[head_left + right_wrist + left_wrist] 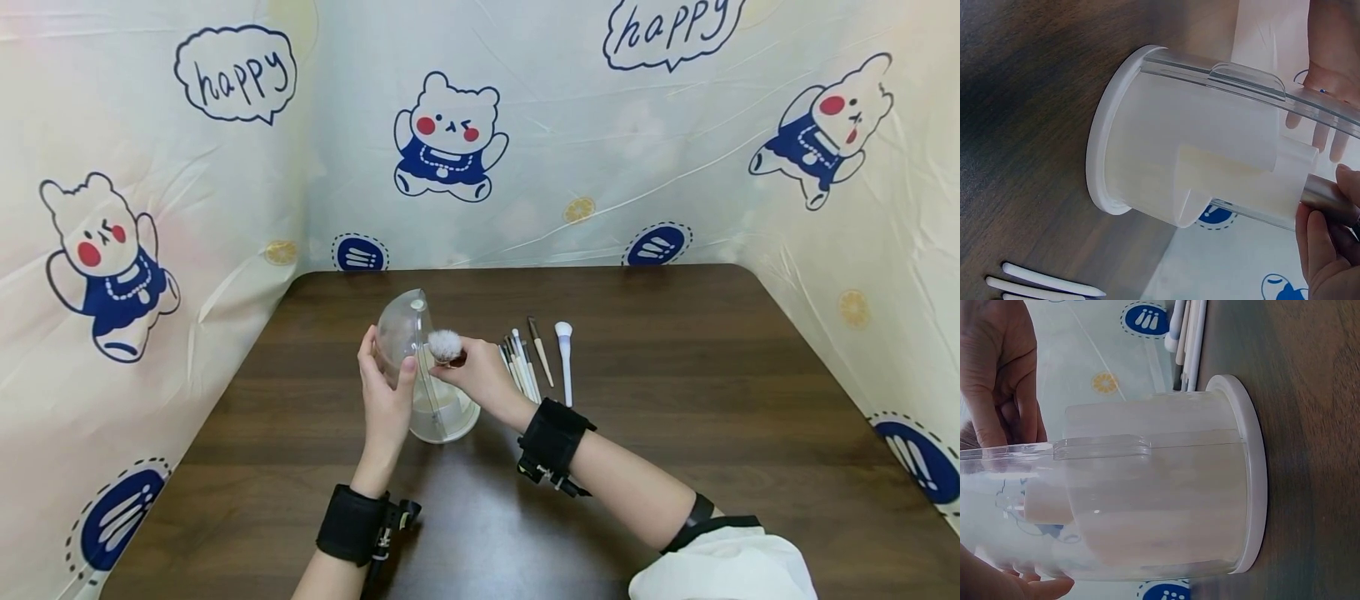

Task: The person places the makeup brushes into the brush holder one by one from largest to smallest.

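Note:
A clear, domed makeup brush holder (399,325) with a white base and pale inner compartments stands upright on the table. My left hand (384,404) grips its transparent shell from the left, thumb on the near side, fingers behind. Between the thumb and fingers of my right hand (491,375) is a makeup brush (445,343) with fluffy whitish bristles pointing up. In the right wrist view, the brush's silver metal part (1327,199) is right at the top of an inner compartment (1241,187). My right fingers hide part of the brush.
To the right of the holder lie several slim makeup brushes (522,367) in a bunch, a brown-tipped brush (542,354) and a larger white brush (566,367). Beneath is a dark wooden table (675,400). A printed curtain (540,150) surrounds its back and sides.

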`<state>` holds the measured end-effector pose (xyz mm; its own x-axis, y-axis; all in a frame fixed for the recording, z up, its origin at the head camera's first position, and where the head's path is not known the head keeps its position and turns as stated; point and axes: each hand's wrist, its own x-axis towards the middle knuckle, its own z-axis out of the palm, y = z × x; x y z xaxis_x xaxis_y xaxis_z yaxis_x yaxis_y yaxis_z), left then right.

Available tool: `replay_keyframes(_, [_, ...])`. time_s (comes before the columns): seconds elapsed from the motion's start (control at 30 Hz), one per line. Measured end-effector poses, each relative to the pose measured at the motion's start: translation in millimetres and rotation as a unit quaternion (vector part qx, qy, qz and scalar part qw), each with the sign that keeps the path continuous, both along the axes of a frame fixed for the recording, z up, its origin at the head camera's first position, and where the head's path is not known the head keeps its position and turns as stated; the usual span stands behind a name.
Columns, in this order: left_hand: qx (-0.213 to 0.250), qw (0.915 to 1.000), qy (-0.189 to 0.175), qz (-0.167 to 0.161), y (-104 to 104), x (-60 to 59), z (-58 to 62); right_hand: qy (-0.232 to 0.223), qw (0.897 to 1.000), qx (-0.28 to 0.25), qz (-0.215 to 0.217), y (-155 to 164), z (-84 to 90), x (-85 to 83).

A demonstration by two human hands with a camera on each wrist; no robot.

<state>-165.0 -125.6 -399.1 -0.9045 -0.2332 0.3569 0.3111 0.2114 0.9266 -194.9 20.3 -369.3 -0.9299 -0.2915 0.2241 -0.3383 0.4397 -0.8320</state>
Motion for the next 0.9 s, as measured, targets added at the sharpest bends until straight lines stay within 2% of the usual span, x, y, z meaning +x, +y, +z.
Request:
replay_keyframes(0.23, [-0.001, 1.0000, 0.002, -0.002, 0, 0.0, 0.9, -0.011, 1.000, -0.008, 0.003, 1, 0.2, 0.1])
replay_keyframes(0.47, [-0.002, 1.0000, 0.003, 0.001, 0, 0.0, -0.1, 0.006, 1.000, 0.011, -0.016, 3, 3.0, -2.8])
replay_keyframes(0.73, [-0.004, 1.0000, -0.005, 0.004, 0, 1.1, 0.8, -0.016, 1.000, 0.004, -0.005, 11, 11.2, -8.7])
replay_keyframes(0.9, [-0.004, 1.0000, -0.008, 0.001, 0, 0.2, 0.8, -0.028, 0.999, -0.027, 0.003, 19, 18.3, -13.4])
